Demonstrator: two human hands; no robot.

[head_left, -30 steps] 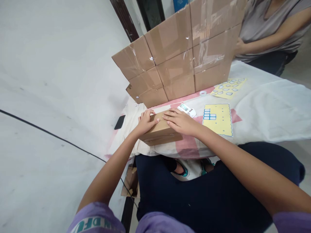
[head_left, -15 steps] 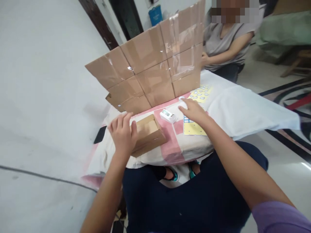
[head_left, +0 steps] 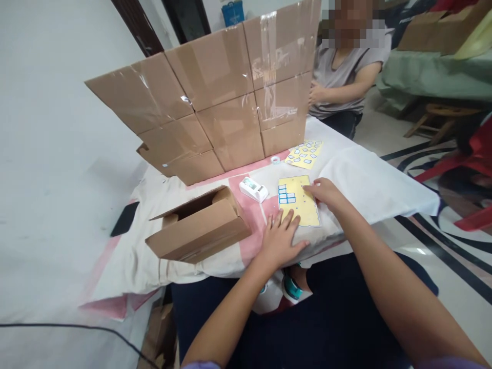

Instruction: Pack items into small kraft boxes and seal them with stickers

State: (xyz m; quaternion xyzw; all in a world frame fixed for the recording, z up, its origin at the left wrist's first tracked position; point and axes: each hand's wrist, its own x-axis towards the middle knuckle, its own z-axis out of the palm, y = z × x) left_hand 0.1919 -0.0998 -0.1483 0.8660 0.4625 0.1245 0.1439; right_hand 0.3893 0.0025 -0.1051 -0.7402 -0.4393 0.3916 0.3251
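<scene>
A yellow card (head_left: 302, 204) with blue-outlined squares and small dots lies on the cloth-covered table. My left hand (head_left: 280, 237) rests with spread fingers over its lower left edge. My right hand (head_left: 325, 192) touches its upper right edge, thumb and fingers slightly apart. Left of the card is a small white device or case (head_left: 253, 189) with a greenish label. A white ring, like a tape roll (head_left: 275, 160), lies behind it. Another yellow card (head_left: 305, 154) with scattered drawn shapes sits further back. An open cardboard box (head_left: 200, 230) stands left of my hands.
A tall cardboard partition (head_left: 226, 97) covered in clear tape stands across the table (head_left: 369, 174). Behind its right end sits another person (head_left: 342, 87), a hand at its edge. A black phone-like slab (head_left: 125, 219) lies at the left; a wooden stool (head_left: 442, 120) stands beyond.
My left hand has left the cardboard box and come down on the yellow card. My right hand has moved off the white ring to the card's right edge. The view has shifted.
</scene>
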